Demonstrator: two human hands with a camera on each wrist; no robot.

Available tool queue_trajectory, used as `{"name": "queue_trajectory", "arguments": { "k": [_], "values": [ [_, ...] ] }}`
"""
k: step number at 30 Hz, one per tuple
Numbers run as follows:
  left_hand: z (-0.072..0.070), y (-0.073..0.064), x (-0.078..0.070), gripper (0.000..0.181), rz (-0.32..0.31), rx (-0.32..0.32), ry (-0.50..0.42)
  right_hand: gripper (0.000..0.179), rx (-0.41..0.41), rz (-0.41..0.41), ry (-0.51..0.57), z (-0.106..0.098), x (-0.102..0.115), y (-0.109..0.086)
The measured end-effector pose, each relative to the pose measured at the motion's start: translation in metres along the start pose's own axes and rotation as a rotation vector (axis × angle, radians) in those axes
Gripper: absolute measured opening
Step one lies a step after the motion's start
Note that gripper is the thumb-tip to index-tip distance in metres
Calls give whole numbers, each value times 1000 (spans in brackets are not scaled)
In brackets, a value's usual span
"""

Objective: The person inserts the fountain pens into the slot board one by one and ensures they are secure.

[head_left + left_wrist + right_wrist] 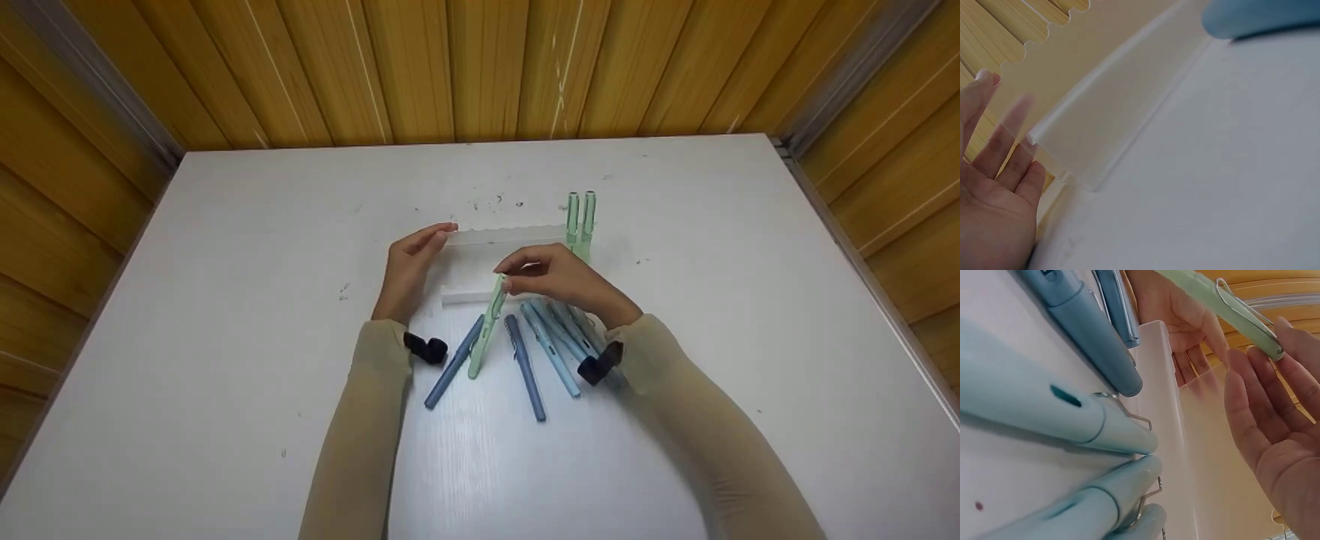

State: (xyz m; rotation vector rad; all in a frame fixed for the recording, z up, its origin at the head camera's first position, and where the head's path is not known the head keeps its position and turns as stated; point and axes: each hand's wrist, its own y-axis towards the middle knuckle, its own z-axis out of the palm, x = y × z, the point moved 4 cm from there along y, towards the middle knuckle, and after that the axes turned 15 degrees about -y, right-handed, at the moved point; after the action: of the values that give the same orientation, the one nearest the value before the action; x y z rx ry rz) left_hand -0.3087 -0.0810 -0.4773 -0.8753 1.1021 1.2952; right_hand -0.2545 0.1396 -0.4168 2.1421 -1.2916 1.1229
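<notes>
My right hand [562,279] pinches a light green fountain pen [486,334] by its capped end, between thumb and fingertips. The pen slants toward me, its metal clip showing in the right wrist view. At the left end of a clear plastic pen rack [510,235], my left hand [409,274] rests with its fingers extended. In the left wrist view, some of those fingers show through the rack's scalloped panel [1072,42]. Two more green pens [573,214] stand in the rack's right end, partly hidden by my right hand.
In front of the rack lie two dark blue pens, one left [454,364] and one centre [526,369]. Several light blue pens [551,349] lie bunched under my right wrist. Wood-patterned panels [487,71] border the white table [225,300] at the back and sides.
</notes>
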Motion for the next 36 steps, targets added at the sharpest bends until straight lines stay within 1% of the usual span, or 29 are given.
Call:
{"name": "queue_trajectory", "arguments": {
  "k": [4, 8, 12, 18, 21, 25, 30, 36],
  "values": [
    [1, 0, 0, 35, 8, 5, 11, 34, -59, 60, 35, -7, 1, -2],
    [2, 1, 0, 33, 24, 17, -5, 33, -113, 78, 26, -16, 0, -2],
    [3, 2, -1, 31, 39, 23, -26, 33, -144, 84, 2, -26, 1, -4],
    [3, 2, 0, 32, 41, 22, -40, 33, -198, 58, -56, -42, 6, -8],
    [3, 2, 1, 34, 30, 25, -72, 34, -223, 35, -73, -49, 8, -9],
    [3, 2, 1, 36, 13, 34, -119, 35, -252, 0, -54, -57, 11, -11],
    [3, 3, 2, 36, 9, 28, -107, 34, -293, -13, -61, -66, 13, -12],
    [3, 4, 3, 37, 14, 27, -96, 31, -332, -12, -104, -75, 11, -13]
  ]
}}
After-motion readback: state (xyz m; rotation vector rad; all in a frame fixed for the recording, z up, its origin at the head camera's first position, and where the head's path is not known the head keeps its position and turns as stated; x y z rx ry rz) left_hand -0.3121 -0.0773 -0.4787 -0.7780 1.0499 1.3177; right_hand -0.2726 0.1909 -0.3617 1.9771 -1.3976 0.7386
